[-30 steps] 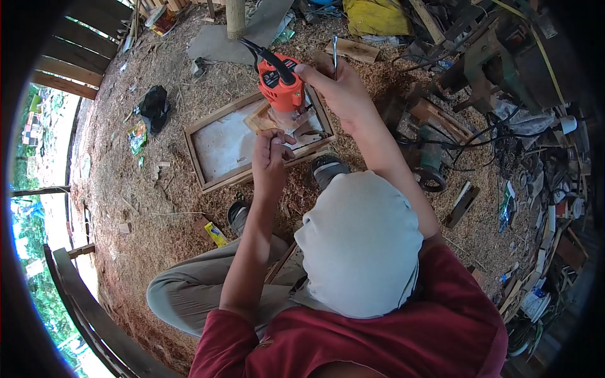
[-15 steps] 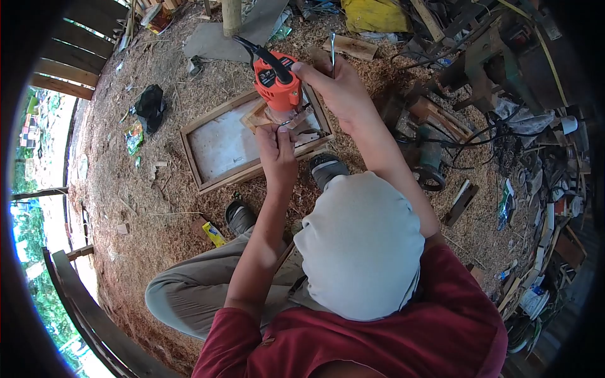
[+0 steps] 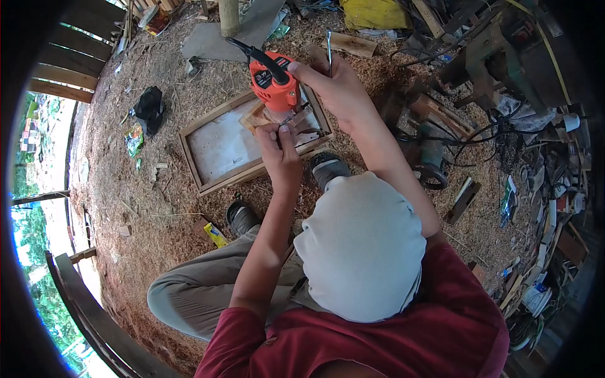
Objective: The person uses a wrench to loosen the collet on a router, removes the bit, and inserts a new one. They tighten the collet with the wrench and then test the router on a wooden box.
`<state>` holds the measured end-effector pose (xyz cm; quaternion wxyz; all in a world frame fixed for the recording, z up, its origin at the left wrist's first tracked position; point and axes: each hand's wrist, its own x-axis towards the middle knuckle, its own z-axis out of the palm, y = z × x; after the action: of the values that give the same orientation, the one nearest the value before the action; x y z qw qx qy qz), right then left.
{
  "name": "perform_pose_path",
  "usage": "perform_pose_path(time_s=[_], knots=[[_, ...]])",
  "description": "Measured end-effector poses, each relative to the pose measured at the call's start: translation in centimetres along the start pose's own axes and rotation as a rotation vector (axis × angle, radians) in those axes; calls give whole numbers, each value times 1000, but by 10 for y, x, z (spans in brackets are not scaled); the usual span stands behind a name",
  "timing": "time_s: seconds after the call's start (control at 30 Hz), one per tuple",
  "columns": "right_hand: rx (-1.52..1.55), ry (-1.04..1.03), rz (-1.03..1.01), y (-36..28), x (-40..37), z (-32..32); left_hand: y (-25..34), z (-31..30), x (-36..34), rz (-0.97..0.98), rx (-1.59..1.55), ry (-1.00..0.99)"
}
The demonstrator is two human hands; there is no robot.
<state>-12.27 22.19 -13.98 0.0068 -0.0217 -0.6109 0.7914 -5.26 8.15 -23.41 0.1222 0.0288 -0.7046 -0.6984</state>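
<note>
An orange and black power tool (image 3: 275, 88) stands upright over a shallow wooden-framed tray (image 3: 208, 183), its black cord rising from the top. My right hand (image 3: 340, 88) is beside the tool's upper right side, its thumb against the tool. A metal wrench (image 3: 329, 53) points upward, held in the fingers of that hand. Low at the tool's base, my left hand (image 3: 277, 142) pinches a small metal part (image 3: 285, 122), too small to make out. A light wooden piece (image 3: 253, 118) lies in the tray under the tool.
Sawdust covers the ground (image 3: 132, 252). A black plastic bag (image 3: 149, 110) lies left of the tray, a wood offcut (image 3: 351, 45) beyond it. Machinery with cables (image 3: 432, 157) is on the right. Two sandalled feet (image 3: 242, 217) are near the tray's front edge.
The tool's top has tilted slightly to the left, and the wrench has shifted a little left with my right hand. My left hand keeps its pinch near the tool's base.
</note>
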Motion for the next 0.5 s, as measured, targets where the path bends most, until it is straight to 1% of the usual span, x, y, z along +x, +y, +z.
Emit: perform_pose_path(time_s=[0.07, 0.2, 0.33, 0.43, 0.5], knots=[[4, 5, 7, 2, 1, 0, -16, -8, 4, 112, 167, 28], [19, 15, 3, 13, 7, -4, 3, -15, 7, 302, 463, 74], [42, 16, -26, 12, 5, 0, -15, -22, 10, 171, 301, 33], [-12, -12, 52, 10, 6, -1, -15, -18, 6, 66, 190, 51], [-25, -2, 49, 3, 2, 1, -13, -18, 5, 11, 151, 67]])
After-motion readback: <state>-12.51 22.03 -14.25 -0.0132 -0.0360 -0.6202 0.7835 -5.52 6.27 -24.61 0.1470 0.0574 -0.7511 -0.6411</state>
